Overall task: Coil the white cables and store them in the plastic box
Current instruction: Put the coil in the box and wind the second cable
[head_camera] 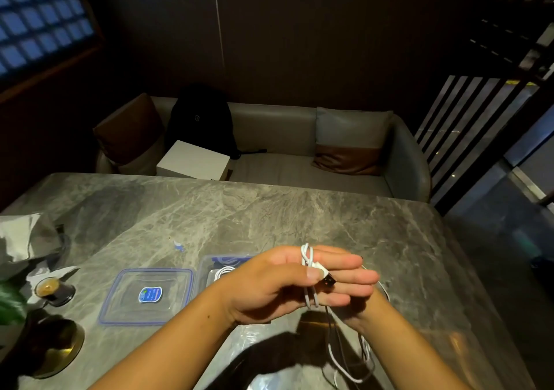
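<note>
A white cable point(308, 269) is looped around the straight fingers of my left hand point(269, 284). My left thumb presses its USB plug point(327, 281) against the fingers. My right hand point(362, 302) is mostly hidden behind the left, and its hold on the cable cannot be made out. The loose length of the cable point(347, 365) hangs down below both hands onto the table. Behind my left hand stands the clear plastic box point(207, 269) with a coiled white cable point(223, 272) inside. Its blue-rimmed lid point(147, 296) lies flat to the left of it.
The grey marble table point(269, 215) carries a small dark cup point(54, 290), crumpled paper point(24, 239) and a brass dish point(57, 347) at the left. A sofa point(284, 149) with cushions, a black backpack and a white box stands behind the table.
</note>
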The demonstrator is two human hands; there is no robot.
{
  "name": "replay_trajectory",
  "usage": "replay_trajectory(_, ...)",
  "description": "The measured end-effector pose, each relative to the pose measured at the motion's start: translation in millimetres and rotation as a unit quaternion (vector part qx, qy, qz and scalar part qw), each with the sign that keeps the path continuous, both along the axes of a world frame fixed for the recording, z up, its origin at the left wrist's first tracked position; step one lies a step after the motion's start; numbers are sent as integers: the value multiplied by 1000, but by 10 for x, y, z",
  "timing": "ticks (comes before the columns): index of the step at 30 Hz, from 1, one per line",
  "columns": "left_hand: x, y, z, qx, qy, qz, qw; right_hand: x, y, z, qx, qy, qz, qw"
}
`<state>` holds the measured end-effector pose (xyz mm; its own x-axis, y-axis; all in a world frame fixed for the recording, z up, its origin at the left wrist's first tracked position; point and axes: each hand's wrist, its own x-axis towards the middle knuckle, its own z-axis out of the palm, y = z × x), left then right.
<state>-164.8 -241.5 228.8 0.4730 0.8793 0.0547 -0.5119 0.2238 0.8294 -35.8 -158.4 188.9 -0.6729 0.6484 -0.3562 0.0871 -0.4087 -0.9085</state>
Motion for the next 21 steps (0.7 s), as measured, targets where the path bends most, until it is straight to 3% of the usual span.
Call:
replay_trajectory(4, -60, 22, -59, -7, -8, 18, 1000, -4, -278, -129, -21, 2, -75, 997)
replay_trajectory(7, -99, 43, -87, -20, -20, 37, 999, 67, -351, -164, -21, -27, -52, 998)
replay_trajectory(13, -224, 84, -141, -26, 18, 94, 995, 180, -401, -173, 114, -108, 50, 986)
replay_trajectory(21, -270, 62, -277, -55, 19, 109, 992, 307, -397, 89, 306, -144, 130, 932)
